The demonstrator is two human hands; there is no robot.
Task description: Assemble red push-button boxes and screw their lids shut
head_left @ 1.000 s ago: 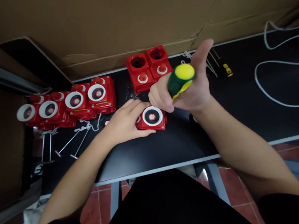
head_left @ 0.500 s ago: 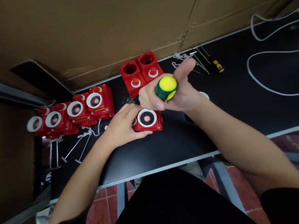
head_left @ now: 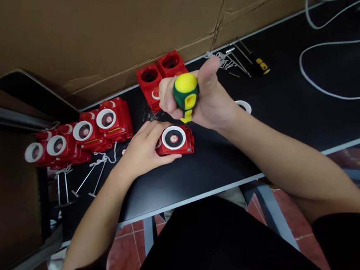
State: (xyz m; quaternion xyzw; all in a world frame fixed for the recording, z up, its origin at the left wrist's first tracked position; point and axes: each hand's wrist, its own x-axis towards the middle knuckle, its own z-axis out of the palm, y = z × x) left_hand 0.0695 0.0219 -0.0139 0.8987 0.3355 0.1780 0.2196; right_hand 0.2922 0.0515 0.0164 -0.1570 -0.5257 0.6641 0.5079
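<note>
My left hand [head_left: 145, 150] wraps around the left part of a red box [head_left: 189, 144] with a white ring and black round centre, pressing it on the black table. In my right hand [head_left: 208, 95] is a screwdriver [head_left: 186, 93] with a green and yellow handle, its butt end towards me. The fingers close around the handle and the thumb points up. This hand is raised above and behind the red box. The screwdriver's shaft and tip are hidden.
Several finished-looking red boxes [head_left: 117, 127] with white rings stand at the left. Two red housings [head_left: 151, 85] with round openings sit at the back. A yellow-black screwdriver [head_left: 262, 65], a white ring [head_left: 244, 106], T-handled rods [head_left: 98, 179] and a white cable [head_left: 302, 73] lie on the table [head_left: 292, 130].
My right hand with the screwdriver has tilted, showing more of the handle's side, and shifted slightly left and up. My left hand keeps its hold on the red box. The whole view has shifted a little.
</note>
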